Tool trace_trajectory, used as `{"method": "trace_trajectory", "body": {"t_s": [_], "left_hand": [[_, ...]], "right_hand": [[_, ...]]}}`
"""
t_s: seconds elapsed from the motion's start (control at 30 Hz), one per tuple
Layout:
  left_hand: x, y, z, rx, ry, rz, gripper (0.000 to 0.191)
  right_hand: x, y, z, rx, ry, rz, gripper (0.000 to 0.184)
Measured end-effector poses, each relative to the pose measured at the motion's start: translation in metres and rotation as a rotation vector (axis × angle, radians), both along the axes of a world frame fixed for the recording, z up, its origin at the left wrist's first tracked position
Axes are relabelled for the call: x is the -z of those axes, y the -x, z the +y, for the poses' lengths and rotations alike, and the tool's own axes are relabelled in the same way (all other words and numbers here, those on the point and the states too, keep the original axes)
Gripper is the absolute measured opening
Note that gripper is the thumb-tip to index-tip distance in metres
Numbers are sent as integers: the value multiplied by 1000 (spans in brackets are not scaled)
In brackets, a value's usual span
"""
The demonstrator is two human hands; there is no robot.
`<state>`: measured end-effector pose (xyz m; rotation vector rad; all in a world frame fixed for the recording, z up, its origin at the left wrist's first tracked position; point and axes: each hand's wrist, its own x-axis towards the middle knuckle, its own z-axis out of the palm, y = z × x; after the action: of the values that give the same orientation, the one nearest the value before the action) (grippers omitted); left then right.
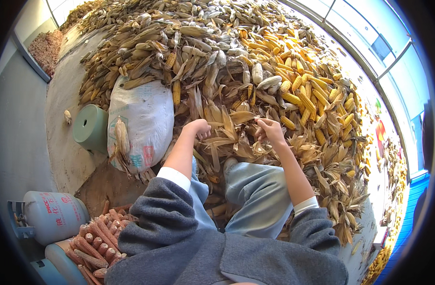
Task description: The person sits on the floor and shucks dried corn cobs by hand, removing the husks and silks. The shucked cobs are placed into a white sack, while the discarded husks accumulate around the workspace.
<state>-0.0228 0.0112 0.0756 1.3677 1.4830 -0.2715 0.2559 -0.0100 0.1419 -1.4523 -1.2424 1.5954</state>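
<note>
My left hand (199,129) has its fingers curled over the husk litter between my knees; a thin strip of husk meets its knuckles, and whether it grips that strip is unclear. To its right, my right hand (269,131) pinches thumb against forefinger at the tip of a dry corn husk leaf (241,117). Below and between both hands spread loose tan husks (229,124). Shucked yellow corn ears (306,99) lie heaped beyond my right hand. Unshucked ears (142,35) form the large pile ahead. One bare ear (176,92) rests beside the sack.
Left of me lies a full white woven sack (141,103) with a husked ear (122,137) on it. A green round stool (90,124) stands beside it. Nearer are a grey gas cylinder (57,215) and a stack of bare cobs (100,242). Framed glass panels (385,50) border the right.
</note>
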Motion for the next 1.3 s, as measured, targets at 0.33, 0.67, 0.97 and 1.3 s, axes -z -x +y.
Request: {"method": "trace_trajectory", "body": {"t_s": [0.33,0.67,0.97,1.3], "left_hand": [[49,-29,16,-199,-75,-178,26],[86,-121,5,15,14,-188,26],[251,-239,63,-1049,-53,-1001,33],[233,-165,75,-1588,135,-987,25]], "right_hand": [[62,4,24,-511,-105,-662,38],[120,47,69,-605,-197,-1025,28],[179,117,160,-340,-295,-1000,26],[257,212,240,-143,-233,-894,48]]}}
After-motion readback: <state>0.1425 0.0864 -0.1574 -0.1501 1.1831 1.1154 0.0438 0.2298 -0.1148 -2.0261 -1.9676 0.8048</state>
